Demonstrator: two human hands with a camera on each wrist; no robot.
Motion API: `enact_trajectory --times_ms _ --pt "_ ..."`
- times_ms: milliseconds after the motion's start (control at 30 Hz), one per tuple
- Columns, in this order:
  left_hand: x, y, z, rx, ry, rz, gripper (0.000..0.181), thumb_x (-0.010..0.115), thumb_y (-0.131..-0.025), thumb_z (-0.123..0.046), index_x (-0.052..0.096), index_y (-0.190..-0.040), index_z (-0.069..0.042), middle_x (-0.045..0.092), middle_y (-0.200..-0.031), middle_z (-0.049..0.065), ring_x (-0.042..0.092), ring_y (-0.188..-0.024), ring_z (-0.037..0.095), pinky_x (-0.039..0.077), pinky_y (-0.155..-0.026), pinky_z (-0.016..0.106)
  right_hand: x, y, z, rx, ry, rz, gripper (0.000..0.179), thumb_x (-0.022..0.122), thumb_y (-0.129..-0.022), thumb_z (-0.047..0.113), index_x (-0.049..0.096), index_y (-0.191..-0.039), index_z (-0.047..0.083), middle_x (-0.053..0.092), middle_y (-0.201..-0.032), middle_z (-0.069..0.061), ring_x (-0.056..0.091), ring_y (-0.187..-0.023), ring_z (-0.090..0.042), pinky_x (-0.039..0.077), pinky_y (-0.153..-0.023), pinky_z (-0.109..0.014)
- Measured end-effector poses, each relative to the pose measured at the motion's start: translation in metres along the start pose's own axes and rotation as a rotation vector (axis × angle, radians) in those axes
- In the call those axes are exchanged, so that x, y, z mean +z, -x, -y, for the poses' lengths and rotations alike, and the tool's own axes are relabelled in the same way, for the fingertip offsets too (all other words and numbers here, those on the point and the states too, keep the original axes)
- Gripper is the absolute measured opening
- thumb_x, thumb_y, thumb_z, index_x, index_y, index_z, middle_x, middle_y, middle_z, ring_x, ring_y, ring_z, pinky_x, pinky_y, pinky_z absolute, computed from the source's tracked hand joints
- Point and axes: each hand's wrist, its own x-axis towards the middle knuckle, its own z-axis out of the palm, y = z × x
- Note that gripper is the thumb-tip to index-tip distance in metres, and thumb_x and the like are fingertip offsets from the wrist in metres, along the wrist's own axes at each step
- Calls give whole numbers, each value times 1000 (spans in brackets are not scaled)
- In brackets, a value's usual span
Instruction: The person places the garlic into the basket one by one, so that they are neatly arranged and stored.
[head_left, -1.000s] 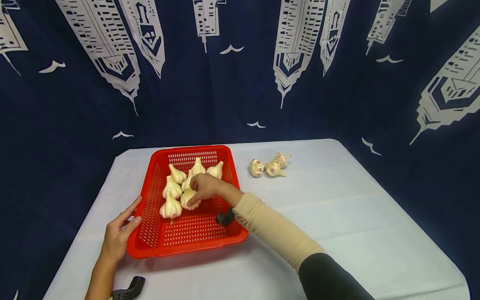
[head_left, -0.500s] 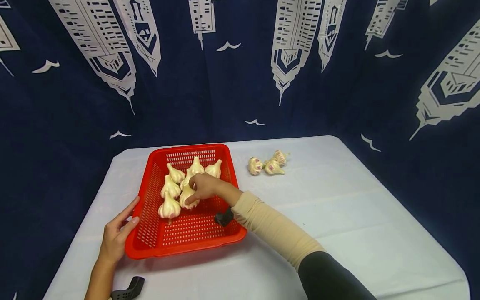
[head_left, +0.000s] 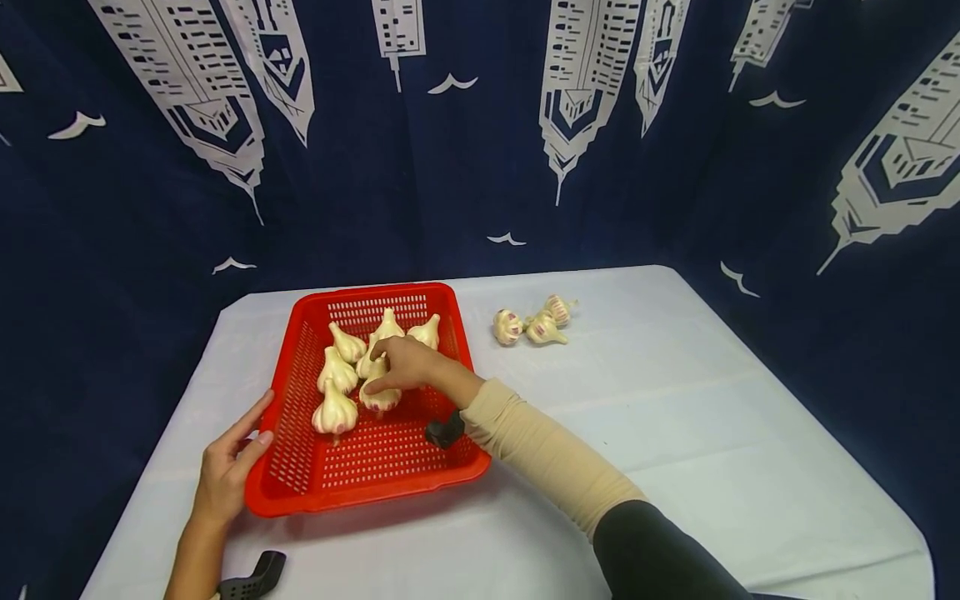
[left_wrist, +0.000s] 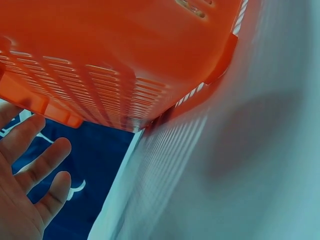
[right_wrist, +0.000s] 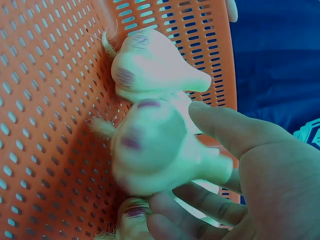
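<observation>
A red perforated plastic basket stands on the table with several garlic bulbs in it. Reaching in from the right, my right hand holds one garlic bulb by its upper part. In the right wrist view the thumb lies on one side of that bulb and fingers on the other; its neck points toward the palm. My left hand rests against the basket's left rim, thumb and forefinger touching it. Its other fingers are spread and fairly straight beside the basket in the left wrist view.
Three garlic bulbs lie in a group on the white-covered table, right of the basket. A dark blue curtain with white building prints hangs behind. Black wrist devices are on both arms.
The bulb under my right hand has shifted slightly right, away from the bulb at its left, and sits more upright. My left hand stays at the rim. The head view has shifted a little.
</observation>
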Motion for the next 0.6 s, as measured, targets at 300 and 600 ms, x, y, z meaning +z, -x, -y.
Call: enact_trajectory --times_ms 300,600 --pt "0 0 2 9 61 0 47 49 -97 0 50 -144 -4 61 -115 -23 68 -71 6 56 -60 20 -2 1 0 7 -34 -46 56 79 -85 34 61 -130 7 71 -83 0 63 -92 -21 52 -72 -24" --pt "0 -1 1 1 64 5 47 48 -98 0 49 -144 -3 61 -115 -23 68 -71 5 56 -61 20 -4 1 1 30 -49 -81 55 79 -84 36 62 -128 8 67 -115 -9 64 -89 -17 50 -76 -22"
